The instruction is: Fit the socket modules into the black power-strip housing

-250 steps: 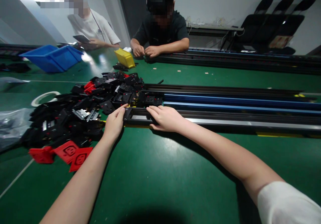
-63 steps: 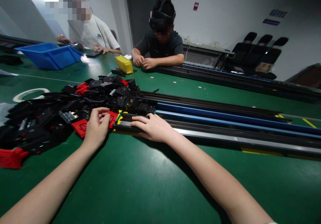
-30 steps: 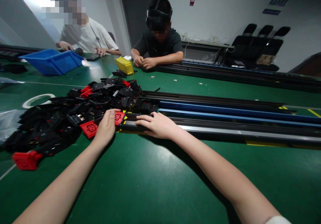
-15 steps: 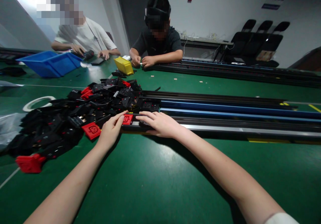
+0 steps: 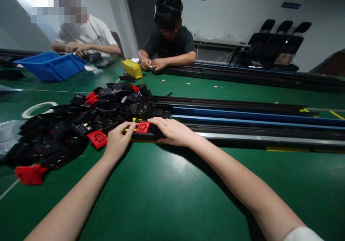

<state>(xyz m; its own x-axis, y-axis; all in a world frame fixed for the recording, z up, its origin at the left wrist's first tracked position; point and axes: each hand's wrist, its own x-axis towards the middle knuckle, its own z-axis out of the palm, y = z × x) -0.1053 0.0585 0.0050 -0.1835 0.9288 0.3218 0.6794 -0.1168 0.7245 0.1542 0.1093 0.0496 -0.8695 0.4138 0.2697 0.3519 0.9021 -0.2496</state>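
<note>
A red power socket (image 5: 143, 127) sits in the left end of a long black rail (image 5: 147, 136). My left hand (image 5: 118, 139) is at that end, thumb at the socket's left edge and forefinger apart from it; its other fingers are partly hidden. My right hand (image 5: 175, 131) arches over the rail just right of the socket, fingers on the far side and thumb on the near side. Under its fingers a dark part is mostly covered. Beside my left hand lies a loose red socket (image 5: 97, 139).
A heap of black socket modules (image 5: 61, 129) spreads to the left, with another red socket (image 5: 31, 174) at its near edge. Blue-striped rails (image 5: 242, 117) lie behind the right hand. Farther back are a blue bin (image 5: 51, 68), a yellow bin (image 5: 132, 69) and two people working.
The red socket sits farther right along the rail, closer to my right hand. My left thumb has separated from the forefinger. One person across the table has brought their hands together.
</note>
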